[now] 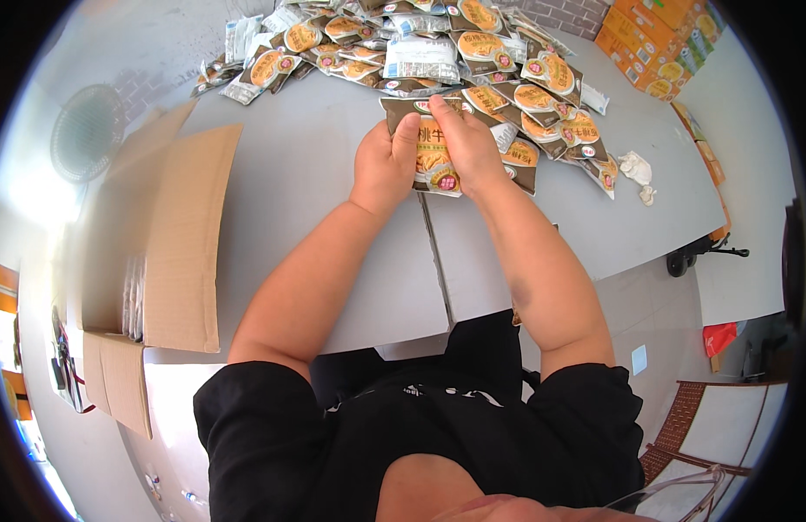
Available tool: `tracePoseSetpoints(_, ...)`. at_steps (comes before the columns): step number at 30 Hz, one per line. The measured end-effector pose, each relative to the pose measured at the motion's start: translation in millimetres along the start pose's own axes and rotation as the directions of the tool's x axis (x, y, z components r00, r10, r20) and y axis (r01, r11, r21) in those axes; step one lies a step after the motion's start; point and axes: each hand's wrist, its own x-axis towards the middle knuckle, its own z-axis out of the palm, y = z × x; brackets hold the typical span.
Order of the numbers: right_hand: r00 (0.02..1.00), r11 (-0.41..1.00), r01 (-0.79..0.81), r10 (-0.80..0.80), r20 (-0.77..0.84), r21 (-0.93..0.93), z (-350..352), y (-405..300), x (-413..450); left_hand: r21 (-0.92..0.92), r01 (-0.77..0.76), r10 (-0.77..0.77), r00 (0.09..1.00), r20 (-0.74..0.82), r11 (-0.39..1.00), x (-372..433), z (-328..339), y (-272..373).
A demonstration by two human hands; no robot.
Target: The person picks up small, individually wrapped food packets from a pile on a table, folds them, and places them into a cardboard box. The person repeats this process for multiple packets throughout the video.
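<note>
Between my two hands I hold a brown and orange printed pouch [432, 160] above the grey table, its front face up. My left hand [387, 156] grips its left side with the thumb on the front. On the right side my right hand [467, 143] grips it, thumb near the top edge. Just beyond lies a large heap of similar pouches [484, 49], some with their silvery printed backs [421, 60] up. An open cardboard box [184, 241] stands to my left, with several pouches [134, 297] upright inside.
A grey table [312, 261] has a seam running towards me. Crumpled white tissue [636, 168] lies right of the heap. Orange printed cartons [657, 49] stand at the back right, and a round, pale mesh-like basket [88, 134] is beyond the box.
</note>
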Motion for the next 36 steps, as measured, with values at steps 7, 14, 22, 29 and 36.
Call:
tracePoseSetpoints(7, 0.993, 0.966, -0.101, 0.114, -0.043, 0.240, 9.7, -14.1, -12.2, 0.021, -0.103, 0.103, 0.995, -0.007, 0.994, -3.5, -4.6, 5.7)
tracePoseSetpoints(14, 0.990, 0.986, 0.117, -0.107, 0.087, -0.117, 11.3, -0.5, -14.3, 0.002, -0.081, 0.081, 0.995, -0.065, 0.997, 4.4, -16.4, -6.1)
tracePoseSetpoints(22, 1.000, 0.993, 0.023, -0.024, 0.009, 0.118, 12.6, -5.0, -15.8, 0.135, -0.156, 0.161, 0.986, -0.030, 0.978, -0.4, -18.3, 1.4)
tracePoseSetpoints(29, 0.979, 0.980, 0.065, -0.026, 0.201, -0.190, 20.1, 2.9, -19.0, -0.261, 0.008, -0.035, 0.994, -0.100, 0.965, 17.9, -28.3, -23.9)
tracePoseSetpoints(36, 0.979, 0.798, 0.174, -0.078, 0.188, -0.577, 17.7, 3.3, -19.2, -0.515, 0.406, -0.340, 0.914, 0.221, 0.755, 27.4, -32.2, -4.6)
